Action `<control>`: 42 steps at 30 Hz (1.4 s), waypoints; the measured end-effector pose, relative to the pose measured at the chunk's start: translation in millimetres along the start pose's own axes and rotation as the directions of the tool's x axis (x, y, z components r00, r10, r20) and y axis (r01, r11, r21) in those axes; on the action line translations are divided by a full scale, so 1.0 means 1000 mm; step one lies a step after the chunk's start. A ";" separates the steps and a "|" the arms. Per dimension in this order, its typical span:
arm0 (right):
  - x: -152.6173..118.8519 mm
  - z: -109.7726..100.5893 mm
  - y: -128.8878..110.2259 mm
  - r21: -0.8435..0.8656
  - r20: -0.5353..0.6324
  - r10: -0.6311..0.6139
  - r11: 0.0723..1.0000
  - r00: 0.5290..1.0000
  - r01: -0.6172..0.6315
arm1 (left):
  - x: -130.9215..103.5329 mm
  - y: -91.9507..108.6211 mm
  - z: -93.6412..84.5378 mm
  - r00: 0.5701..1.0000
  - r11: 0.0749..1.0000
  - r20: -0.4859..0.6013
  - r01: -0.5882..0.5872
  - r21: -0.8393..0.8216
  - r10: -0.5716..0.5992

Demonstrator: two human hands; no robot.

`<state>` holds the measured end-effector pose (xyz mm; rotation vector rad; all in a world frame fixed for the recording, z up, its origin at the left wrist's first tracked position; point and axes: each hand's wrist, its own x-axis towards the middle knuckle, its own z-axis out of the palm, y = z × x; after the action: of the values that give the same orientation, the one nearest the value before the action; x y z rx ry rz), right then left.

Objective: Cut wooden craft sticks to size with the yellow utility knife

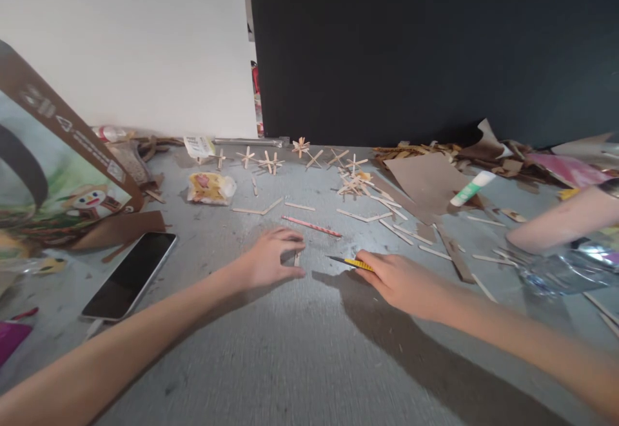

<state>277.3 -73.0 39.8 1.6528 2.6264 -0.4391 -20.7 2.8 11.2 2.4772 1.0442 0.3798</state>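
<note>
My left hand (273, 257) hovers low over the grey table with thumb and fingers apart. A short piece of wooden stick (297, 259) lies in the gap between them. In my right hand (399, 281) is a yellow craft knife (358, 263), its dark pointed tip aimed left toward my left hand. Just beyond both hands rests a red-and-white patterned pencil (312, 225). Behind it are a flat wooden stick (300, 206), a bent stick (258, 210) on the left and another bent stick (365, 217) on the right.
Several crossed-stick shapes (268, 163) line the back. Loose sticks and brown cardboard (425, 184) cover the right, with a glue stick (472, 187) and a clear plastic bottle (570, 271). Leftward are a phone (130, 274), a yellow packet (210, 189) and a printed bag (62, 155).
</note>
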 end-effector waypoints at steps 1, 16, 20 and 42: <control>0.000 -0.003 -0.002 -0.019 0.020 -0.006 1.000 1.000 0.006 | 0.000 0.003 0.004 1.000 1.000 -0.016 0.009 -0.001 -0.009; 0.024 0.001 0.012 -0.087 0.077 -0.102 0.990 0.992 0.109 | 0.002 0.019 0.023 1.000 0.999 0.014 0.025 -0.019 -0.025; 0.024 0.003 0.009 -0.222 0.094 -0.131 0.964 0.987 0.149 | 0.005 0.027 0.023 0.999 0.999 0.047 0.011 0.033 -0.013; 0.029 0.007 -0.005 -0.330 0.107 -0.048 0.940 0.993 0.081 | 0.006 0.029 0.022 0.999 1.000 0.039 0.022 -0.010 -0.021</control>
<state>258.8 -51.0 29.6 1.4063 2.5155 -0.0625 10.0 -17.0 6.7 2.4523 1.0498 0.3283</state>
